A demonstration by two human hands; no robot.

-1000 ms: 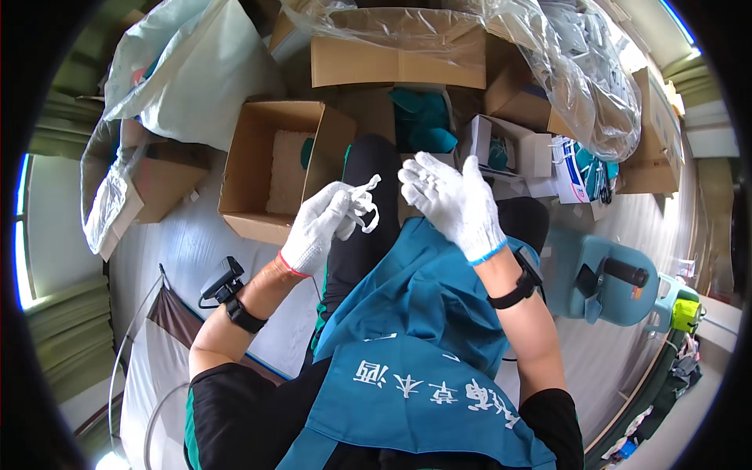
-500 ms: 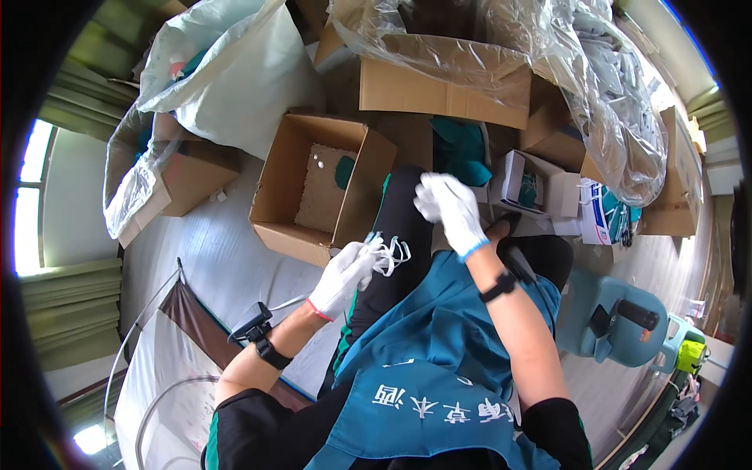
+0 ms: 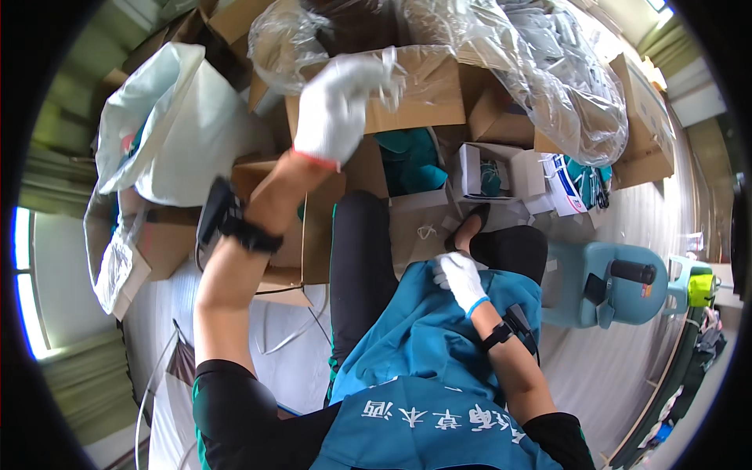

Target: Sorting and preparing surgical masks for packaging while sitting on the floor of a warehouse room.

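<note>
My left hand [image 3: 335,113], in a white glove, reaches out over the front wall of a large carton [image 3: 427,90] lined with clear plastic. Its fingers are smeared by motion, so whether they hold anything does not show. My right hand [image 3: 460,278], also gloved in white, rests on the blue apron [image 3: 423,329] over my lap with its fingers curled in, and nothing shows in them. Under my left forearm stands an open brown box [image 3: 319,235], its inside mostly hidden by the arm. Dark green fabric pieces [image 3: 411,160] lie in a carton beyond my knees.
A small white box [image 3: 501,168] with green pieces stands beside a tipped white box [image 3: 564,184]. At left are a big white sack [image 3: 196,125] and a plastic-lined carton [image 3: 168,243]. A blue-grey stool [image 3: 611,290] stands at right. White loops [image 3: 425,232] lie on the floor.
My left hand has swung forward from above my knee to the large carton; the white straps it held are no longer plain. My right hand has drawn back onto my lap. The view has shifted.
</note>
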